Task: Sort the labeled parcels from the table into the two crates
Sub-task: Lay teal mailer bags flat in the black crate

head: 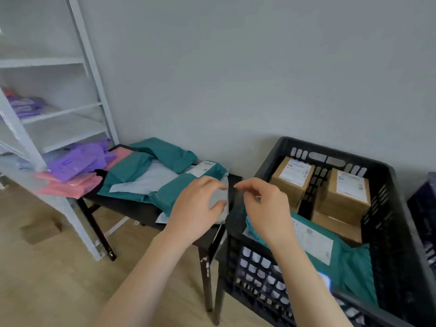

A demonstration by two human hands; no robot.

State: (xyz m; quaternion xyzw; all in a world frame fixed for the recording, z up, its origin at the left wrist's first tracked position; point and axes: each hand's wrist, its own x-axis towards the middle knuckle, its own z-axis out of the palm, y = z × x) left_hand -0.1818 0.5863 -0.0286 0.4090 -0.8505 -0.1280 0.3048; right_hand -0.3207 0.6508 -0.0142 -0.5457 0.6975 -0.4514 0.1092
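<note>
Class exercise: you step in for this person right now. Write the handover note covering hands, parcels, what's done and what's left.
Left hand: fingers curved over a grey parcel at the right edge of the table; whether it is gripped is unclear.
Right hand: loosely curled above the near corner of the black crate, nothing seen in it.
Done: the black crate holds labelled brown boxes and a labelled teal mailer.
Left: teal parcels and a pale grey mailer lie on the table.
The second crate is barely in view at the right, contents hidden.
</note>
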